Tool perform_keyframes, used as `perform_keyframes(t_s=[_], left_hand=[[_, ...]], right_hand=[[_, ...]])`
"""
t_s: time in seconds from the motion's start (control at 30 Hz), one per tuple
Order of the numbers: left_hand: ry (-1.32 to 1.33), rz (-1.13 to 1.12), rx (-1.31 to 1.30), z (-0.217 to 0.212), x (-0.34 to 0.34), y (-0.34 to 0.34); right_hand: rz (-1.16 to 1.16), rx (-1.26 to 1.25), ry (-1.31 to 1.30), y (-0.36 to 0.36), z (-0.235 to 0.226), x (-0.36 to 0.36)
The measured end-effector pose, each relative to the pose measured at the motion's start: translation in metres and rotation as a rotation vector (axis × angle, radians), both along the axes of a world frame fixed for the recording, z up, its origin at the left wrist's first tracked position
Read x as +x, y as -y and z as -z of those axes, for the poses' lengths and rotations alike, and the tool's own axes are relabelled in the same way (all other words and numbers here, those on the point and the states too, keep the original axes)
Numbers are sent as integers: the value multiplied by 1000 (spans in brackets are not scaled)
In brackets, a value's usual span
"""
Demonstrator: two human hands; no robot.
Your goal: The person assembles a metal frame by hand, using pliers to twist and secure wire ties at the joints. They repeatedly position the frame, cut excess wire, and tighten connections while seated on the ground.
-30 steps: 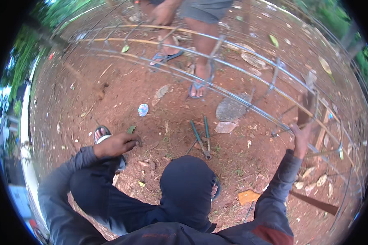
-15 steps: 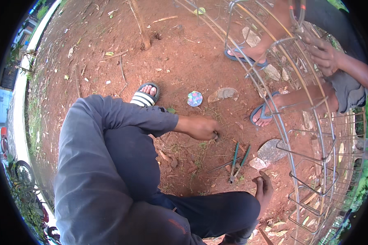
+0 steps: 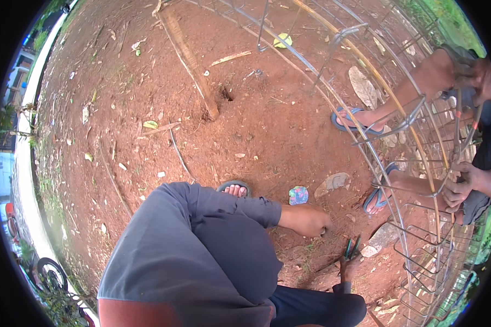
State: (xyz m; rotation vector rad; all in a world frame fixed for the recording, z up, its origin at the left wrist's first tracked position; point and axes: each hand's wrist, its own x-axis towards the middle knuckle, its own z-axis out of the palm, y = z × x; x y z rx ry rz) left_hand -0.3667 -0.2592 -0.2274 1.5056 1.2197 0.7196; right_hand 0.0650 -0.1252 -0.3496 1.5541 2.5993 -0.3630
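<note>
My left hand, in a grey sleeve, is stretched over the red soil and closed like a fist. A small dark bit shows at its fingertips, too small to name. My right hand reaches low past my bent knee. It lies against a pair of green-handled pincers on the ground, covering their jaw end; its fingers are too small and hidden to show a grip. Just beyond my left hand lies a shiny round multicoloured disc.
A curved cage of metal rods and bent wire rises on the right. Behind it a co-worker's sandalled feet and hands show, near a red-marked tool. A wooden stake stands ahead; flat stones lie by the cage.
My right hand has gone from beside my knee to the pincers. My left hand stays closed. The view has shifted, and the co-worker's hands now show lower and farther right.
</note>
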Motion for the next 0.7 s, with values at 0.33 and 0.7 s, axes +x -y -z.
perform_keyframes(t_s=[0.33, 0.7], left_hand=[[-47, 447, 230, 14, -23, -5], [-661, 488, 72, 2, -134, -6]], right_hand=[[54, -377, 178, 14, -22, -13], [-355, -439, 7, 12, -70, -277]])
